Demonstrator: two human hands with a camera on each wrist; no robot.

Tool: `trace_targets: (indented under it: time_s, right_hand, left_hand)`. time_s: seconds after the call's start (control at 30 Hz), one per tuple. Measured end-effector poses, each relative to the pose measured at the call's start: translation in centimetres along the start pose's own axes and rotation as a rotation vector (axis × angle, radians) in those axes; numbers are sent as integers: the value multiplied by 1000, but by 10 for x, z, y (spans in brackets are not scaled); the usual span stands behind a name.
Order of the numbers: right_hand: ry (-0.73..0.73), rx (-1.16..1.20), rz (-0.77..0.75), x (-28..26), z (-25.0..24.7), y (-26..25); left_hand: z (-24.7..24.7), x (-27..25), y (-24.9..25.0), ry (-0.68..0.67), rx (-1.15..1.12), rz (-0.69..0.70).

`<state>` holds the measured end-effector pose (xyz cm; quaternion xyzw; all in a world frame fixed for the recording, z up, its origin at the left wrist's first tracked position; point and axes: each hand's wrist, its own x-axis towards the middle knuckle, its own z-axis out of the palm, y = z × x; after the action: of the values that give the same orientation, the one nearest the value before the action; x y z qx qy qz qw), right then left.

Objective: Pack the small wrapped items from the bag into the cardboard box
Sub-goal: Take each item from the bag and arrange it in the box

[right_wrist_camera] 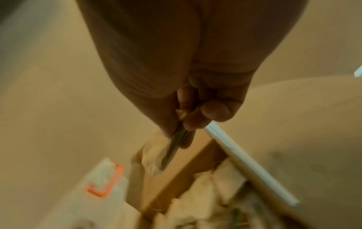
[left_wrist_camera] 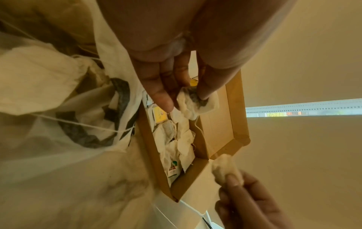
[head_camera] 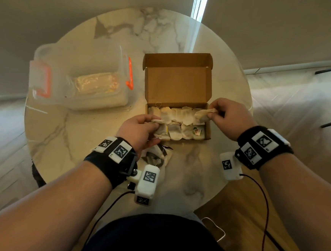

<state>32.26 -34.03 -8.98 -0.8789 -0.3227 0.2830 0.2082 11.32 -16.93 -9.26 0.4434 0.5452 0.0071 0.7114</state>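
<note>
1. The box (head_camera: pixel 177 98) stood open at the middle of the table (head_camera: pixel 112 32), its lid flap folded back on the far side.
2. Its tray was already nearly full: two rows of tea bags (head_camera: pixel 177 126) covered the bottom from left to right, a few showing yellow or green paper tags.
3. The left hand (head_camera: pixel 138 130) pinched one tea bag (left_wrist_camera: pixel 197 103) between thumb and fingers (left_wrist_camera: pixel 156 91) over the near left corner of the box.
4. The right hand (head_camera: pixel 230 118) pinched another tea bag (head_camera: pixel 205 113) at the far right end of the tray, fingers closed on its upper edge; the right wrist view was too blurred to add more.
5. The bag (head_camera: pixel 155 157) lay crumpled on the table just near of the box, under the left wrist. In the left wrist view at least one more pale tea bag (left_wrist_camera: pixel 37 77) showed through it, so the bag was not yet empty.
6. By my judgement most of the packing was done: the two held tea bags still had to be set down, and a small remainder fetched from the bag.
7. A plastic tub (head_camera: pixel 81 79) with orange clips sat to the left, apart from the work.
</note>
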Motion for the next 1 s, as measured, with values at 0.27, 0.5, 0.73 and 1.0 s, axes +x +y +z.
trace_targets:
  time_s: [0.27,0.5,0.73,1.0]
  right_hand:
    - [-295,265,-297,-42,-9,-59]
    - [-291,449,-382,-56,-14,-69]
    - [-407,980,54,-48,-6,-70]
    - [-375,855,67,-42,15,-60]
  left_hand:
    - [1,23,6,54,-226,-57]
    - [-7,26,21,136,-165,105]
    - [15,-28,35,-140,154,244]
    - [21,-43,39,-294,324,204]
